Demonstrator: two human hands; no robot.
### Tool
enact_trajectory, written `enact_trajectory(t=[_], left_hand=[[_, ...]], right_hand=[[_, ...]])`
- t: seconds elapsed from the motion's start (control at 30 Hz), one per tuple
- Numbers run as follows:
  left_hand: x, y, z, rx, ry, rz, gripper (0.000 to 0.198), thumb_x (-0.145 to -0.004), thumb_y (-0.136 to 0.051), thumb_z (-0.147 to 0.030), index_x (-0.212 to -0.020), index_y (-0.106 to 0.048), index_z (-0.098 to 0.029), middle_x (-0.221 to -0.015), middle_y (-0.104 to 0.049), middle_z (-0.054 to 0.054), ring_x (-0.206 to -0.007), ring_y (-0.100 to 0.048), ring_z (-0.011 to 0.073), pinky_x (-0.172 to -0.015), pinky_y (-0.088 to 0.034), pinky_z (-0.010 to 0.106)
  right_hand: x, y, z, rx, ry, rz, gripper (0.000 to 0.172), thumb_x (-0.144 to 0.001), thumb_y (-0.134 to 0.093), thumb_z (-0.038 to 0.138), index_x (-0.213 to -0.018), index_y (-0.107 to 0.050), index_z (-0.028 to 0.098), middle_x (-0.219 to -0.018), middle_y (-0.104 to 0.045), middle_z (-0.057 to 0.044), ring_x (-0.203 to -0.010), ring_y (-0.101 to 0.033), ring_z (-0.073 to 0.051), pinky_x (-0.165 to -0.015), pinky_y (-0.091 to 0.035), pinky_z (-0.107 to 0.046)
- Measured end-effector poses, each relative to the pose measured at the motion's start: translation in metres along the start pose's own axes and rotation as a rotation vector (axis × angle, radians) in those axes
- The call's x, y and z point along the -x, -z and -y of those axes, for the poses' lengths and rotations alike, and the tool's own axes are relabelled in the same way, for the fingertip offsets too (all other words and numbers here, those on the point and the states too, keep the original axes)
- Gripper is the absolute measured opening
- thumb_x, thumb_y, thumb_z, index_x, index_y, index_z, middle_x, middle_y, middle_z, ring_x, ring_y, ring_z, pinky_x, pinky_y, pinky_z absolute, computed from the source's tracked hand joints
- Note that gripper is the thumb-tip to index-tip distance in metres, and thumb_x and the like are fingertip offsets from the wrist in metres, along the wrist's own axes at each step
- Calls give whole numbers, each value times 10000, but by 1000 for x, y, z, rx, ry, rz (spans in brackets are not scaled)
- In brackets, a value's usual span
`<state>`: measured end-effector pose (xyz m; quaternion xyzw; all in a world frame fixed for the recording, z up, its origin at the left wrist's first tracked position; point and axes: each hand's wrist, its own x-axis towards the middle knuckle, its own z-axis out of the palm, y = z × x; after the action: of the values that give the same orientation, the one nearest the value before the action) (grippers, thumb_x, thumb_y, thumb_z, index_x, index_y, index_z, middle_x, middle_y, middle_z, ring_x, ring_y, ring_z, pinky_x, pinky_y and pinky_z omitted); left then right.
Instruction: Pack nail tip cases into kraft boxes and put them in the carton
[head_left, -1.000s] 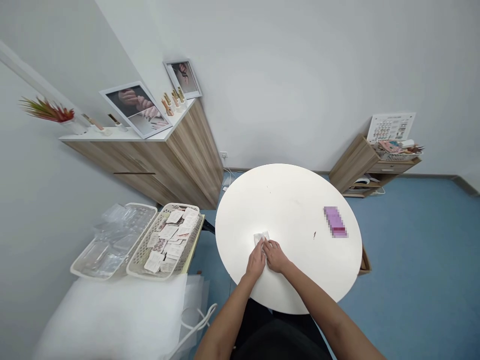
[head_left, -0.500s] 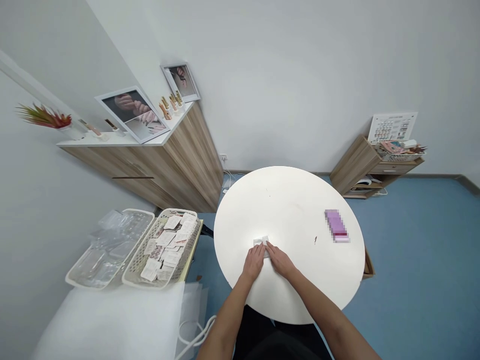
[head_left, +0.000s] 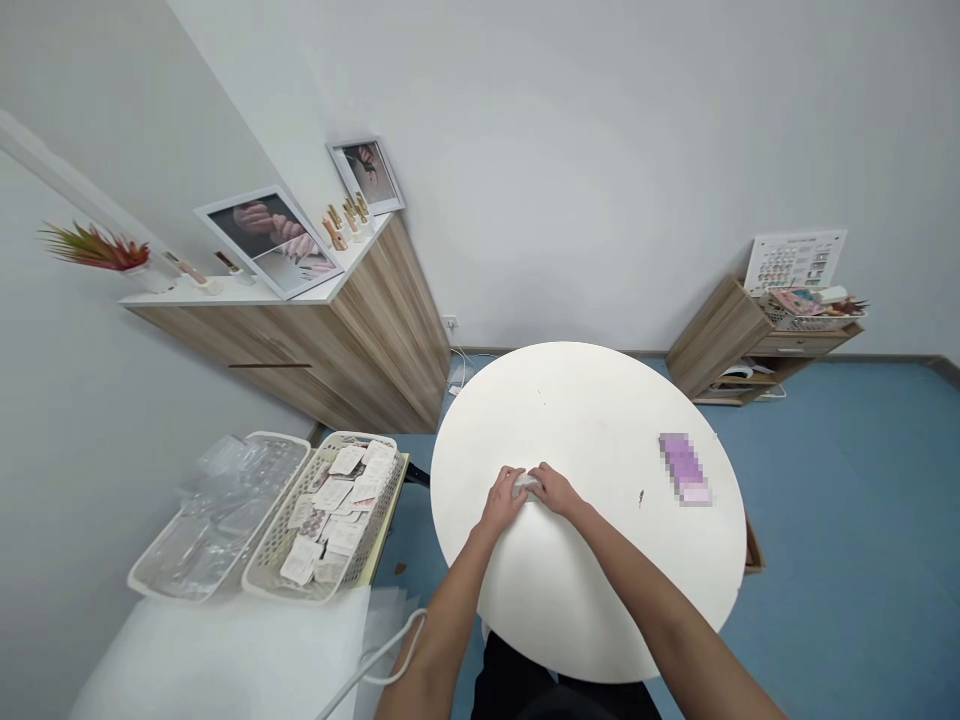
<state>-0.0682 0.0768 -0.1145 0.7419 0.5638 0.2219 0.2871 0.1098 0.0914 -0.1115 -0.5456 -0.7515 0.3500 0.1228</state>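
Observation:
Both hands meet over a small whitish, shiny packet (head_left: 527,484) near the middle left of the round white table (head_left: 585,400). My left hand (head_left: 502,497) grips its left side with bent fingers. On the other side my right hand (head_left: 556,490) has its fingers curled on the packet's right edge. The fingers cover much of the packet, and what it contains cannot be made out. To the right on the tabletop lies a blurred-out purple and pink item (head_left: 685,468), apart from both hands.
To the left stand a white basket of small printed cards or packets (head_left: 330,510) and a basket of clear plastic bags (head_left: 225,500). A white cable (head_left: 375,655) loops near my left forearm. A wooden cabinet (head_left: 375,320) and a small shelf unit (head_left: 720,345) stand by the wall.
The packet lay flatter under my fingertips before; now it looks bunched between my hands, with fingers curled at its two sides. The view has shifted slightly.

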Motion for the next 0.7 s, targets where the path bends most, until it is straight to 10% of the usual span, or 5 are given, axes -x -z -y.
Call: enact_trajectory(t=[0.17, 0.4, 0.7], left_hand=[[-5, -19, 5, -97, 47, -45, 527, -896, -392, -191, -1422, -357, -191, -1439, -473, 118, -1335, -444, 234, -1084, -406, 443], [52, -50, 13, -399, -137, -75, 648, -858, -353, -89, -1494, -261, -168, -1557, -315, 124, -1433, -300, 252, -1156, -285, 519], [53, -42, 19, -539, -233, -7, 784, -800, -368, -44, -1538, -129, -157, -1590, -221, 84, -1477, -163, 224, -1196, -162, 491]], right_hand=[[-30, -11, -12, -104, -190, -29, 222, -886, -552, 295, -1069, -638, 204, -1014, -560, -46, -861, -600, -152, -781, -460, -247], [-39, -18, -8, -67, -280, -164, 260, -870, -556, 259, -1122, -589, 205, -1111, -538, -73, -887, -609, -172, -797, -499, -284], [13, -48, -10, 408, 221, -331, 411, -913, -436, 142, -1304, -543, 209, -1400, -525, -93, -1249, -445, -270, -996, -416, -422]])
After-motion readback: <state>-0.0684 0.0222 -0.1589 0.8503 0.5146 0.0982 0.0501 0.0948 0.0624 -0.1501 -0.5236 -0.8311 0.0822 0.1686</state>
